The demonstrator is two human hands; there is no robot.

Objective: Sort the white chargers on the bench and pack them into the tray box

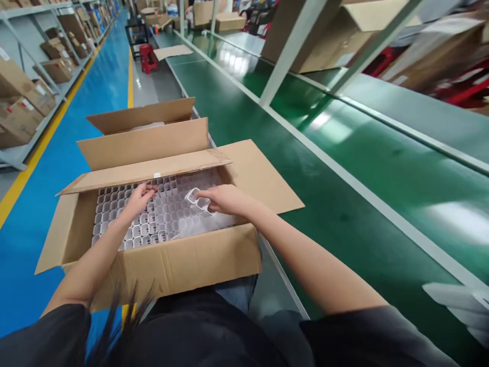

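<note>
An open cardboard box [183, 260] holds rows of small clear plastic containers [143, 229], packed upright. My right hand [225, 199] is closed on a few clear plastic containers [193, 195] over the right part of the box. Over the left-middle rows, close to the far flap, is my left hand [141, 198]. Its fingers are apart and point right, with nothing seen in them. A cloudy clear plastic sheet [214, 221] seems to cover the right side of the contents.
More open box flaps [145, 142] stand just beyond. On the right runs a green conveyor belt [313, 244] with pale rails and posts. A blurred white glove-like shape [454, 306] is at lower right. Shelves with cartons [26, 102] line the left, and a red stool [147, 57] stands ahead.
</note>
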